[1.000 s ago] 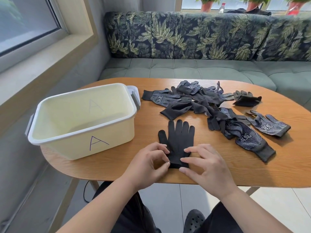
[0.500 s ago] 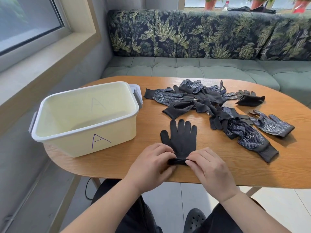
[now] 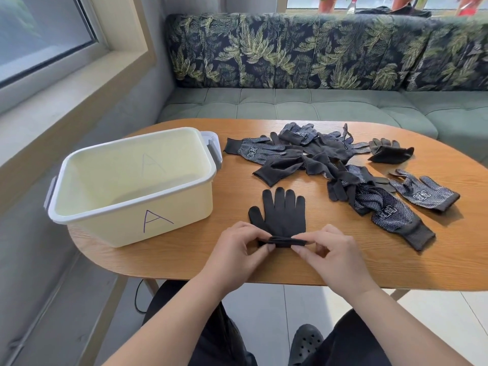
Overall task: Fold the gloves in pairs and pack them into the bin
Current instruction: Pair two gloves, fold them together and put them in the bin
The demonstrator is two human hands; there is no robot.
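Head view: left hand (image 3: 237, 253) and right hand (image 3: 331, 256) both pinch the rolled cuff of the black glove (image 3: 281, 216) on the desk (image 3: 184, 257); bin (image 3: 132, 220) stands left.

Oval wood desk (image 3: 184, 260) across mid frame. On it: cream bin (image 3: 105, 231) marked "A", ctr-left; black glove (image 3: 282, 215) flat at ctr; glove pile (image 3: 311, 159) upper ctr-right; folded glove (image 3: 390, 153) & dotted glove (image 3: 425, 194) far right.
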